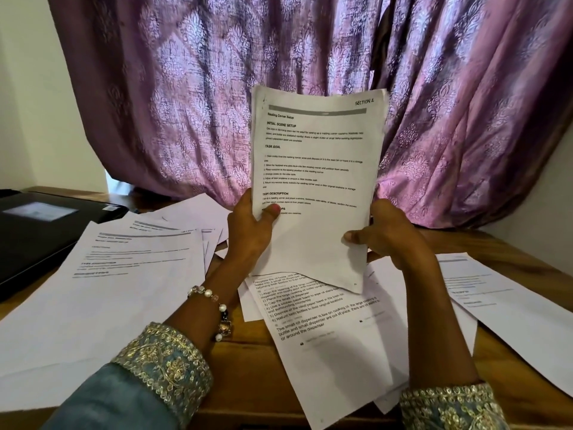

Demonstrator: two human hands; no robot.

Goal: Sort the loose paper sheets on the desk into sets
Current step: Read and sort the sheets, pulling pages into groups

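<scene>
Head view: left hand (pixel 249 234) raised above the desk (pixel 511 256), thumb pinching the lower left edge of an upright printed sheet (pixel 313 181) headed "SECTION 1". Right hand (pixel 390 240) gripping the same sheet's lower right edge, thumb on the front, fingers behind. Beaded bracelet (pixel 217 308) on the left wrist; embroidered cuffs (pixel 164 364) on both sleeves. Below, loose paper sheets (pixel 335 333) scattered and overlapping across the wooden desk, near and to both sides. Far left, a black device (pixel 40 225). Behind, a purple patterned curtain (pixel 186 88) against pale walls.
</scene>
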